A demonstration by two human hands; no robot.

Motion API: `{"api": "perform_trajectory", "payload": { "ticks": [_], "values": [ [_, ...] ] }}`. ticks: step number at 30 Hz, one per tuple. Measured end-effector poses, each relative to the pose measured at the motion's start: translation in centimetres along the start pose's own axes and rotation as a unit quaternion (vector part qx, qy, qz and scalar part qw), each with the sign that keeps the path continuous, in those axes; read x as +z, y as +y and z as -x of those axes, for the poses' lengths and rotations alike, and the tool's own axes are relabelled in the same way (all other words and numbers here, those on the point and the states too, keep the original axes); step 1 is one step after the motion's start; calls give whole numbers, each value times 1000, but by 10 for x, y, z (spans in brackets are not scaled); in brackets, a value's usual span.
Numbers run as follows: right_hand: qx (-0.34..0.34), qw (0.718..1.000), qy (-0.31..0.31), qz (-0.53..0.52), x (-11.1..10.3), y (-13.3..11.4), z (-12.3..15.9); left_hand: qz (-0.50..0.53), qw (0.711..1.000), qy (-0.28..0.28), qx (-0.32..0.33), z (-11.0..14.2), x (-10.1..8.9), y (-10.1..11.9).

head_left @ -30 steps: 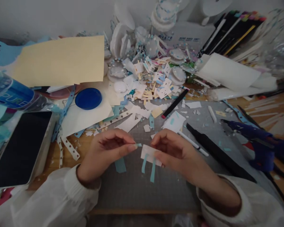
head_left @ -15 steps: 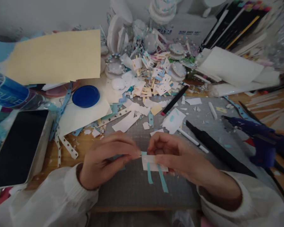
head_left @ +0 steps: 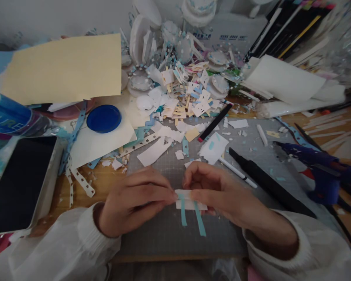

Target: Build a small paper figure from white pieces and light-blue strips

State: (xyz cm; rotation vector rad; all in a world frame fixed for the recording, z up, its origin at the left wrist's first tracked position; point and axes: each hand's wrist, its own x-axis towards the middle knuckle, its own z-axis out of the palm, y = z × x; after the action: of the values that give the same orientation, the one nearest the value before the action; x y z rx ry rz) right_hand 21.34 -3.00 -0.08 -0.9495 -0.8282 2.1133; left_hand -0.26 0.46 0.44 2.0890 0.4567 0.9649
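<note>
Between my hands, above the grey cutting mat (head_left: 175,242), is a small white paper piece (head_left: 189,204) with two light-blue paper strips (head_left: 200,222) hanging from its lower edge. My right hand (head_left: 216,191) grips its right part, thumb in front and fingers curled behind. The fingers of my left hand (head_left: 140,199) are pinched together at its upper left corner, where the end of one blue strip lies. Fingertips partly hide the paper's left and right ends.
Paper scraps and small cut-outs (head_left: 190,93) pile up behind the mat. A black marker (head_left: 215,122), a white pen (head_left: 238,173) and a blue glue gun (head_left: 318,168) lie around. At left are a phone (head_left: 20,183), a blue lid (head_left: 104,118) and a bottle (head_left: 11,113).
My left fingertips have moved slightly right and down onto the paper's upper left corner. The blue end that stuck up there now lies down over the white paper.
</note>
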Motion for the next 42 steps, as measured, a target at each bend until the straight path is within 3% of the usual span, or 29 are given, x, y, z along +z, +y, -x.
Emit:
{"api": "perform_trajectory", "payload": {
  "ticks": [13, 17, 21, 26, 36, 42],
  "values": [
    [-4, 1000, -14, 2, 0, 1, 1, -31, 999, 7, -9, 0, 2, 2],
    [-25, 1000, -13, 2, 1, 1, 0, -24, 997, 34, -67, 6, 3, 5],
    [-88, 995, 7, 35, 4, 1, -1, 49, 986, 68, -144, 9, 3, 2],
    [-153, 978, 58, 128, 9, 4, 2, 91, 974, 41, -204, 4, 4, 2],
    [-232, 943, 63, 232, 17, 10, 0, 69, 982, 34, -174, 0, 10, 4],
    [-242, 937, 73, 242, 17, 12, 2, 65, 982, 42, -173, 0, 11, 4]
  ]
}}
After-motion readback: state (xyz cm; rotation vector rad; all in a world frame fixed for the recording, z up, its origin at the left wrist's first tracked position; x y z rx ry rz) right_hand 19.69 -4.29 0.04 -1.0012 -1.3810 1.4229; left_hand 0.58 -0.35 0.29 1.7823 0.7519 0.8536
